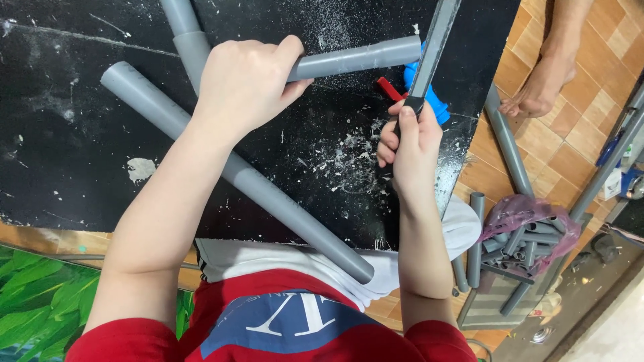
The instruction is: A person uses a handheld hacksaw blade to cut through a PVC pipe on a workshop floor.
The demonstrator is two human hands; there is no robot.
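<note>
Looking down from the head camera, two bare forearms reach up from the bottom of the frame over a black board (80, 167) dusted with pale shavings. The left hand (245, 84), in the upper middle, is closed firmly around a short grey pipe (359, 58) that runs rightward toward the upper right and joins a grey fitting (191, 47) at upper left. The right hand (410, 144), right of centre, is wrapped tight around the dark handle of a long flat file (433, 43), whose blade slants up to the top edge and crosses the free end of the short pipe. Just behind the blade lies a blue plastic object (437, 104) with a small red piece (388, 88) beside it. A long grey pipe (268, 194) lies diagonally across the board from upper left to lower centre, passing under the left forearm. On the tiled floor at right, another person's bare foot (543, 84) rests at upper right, with a loose pipe (508, 144) near it. Lower right holds a purple plastic bag (516, 211) of short pipe offcuts (530, 245).
</note>
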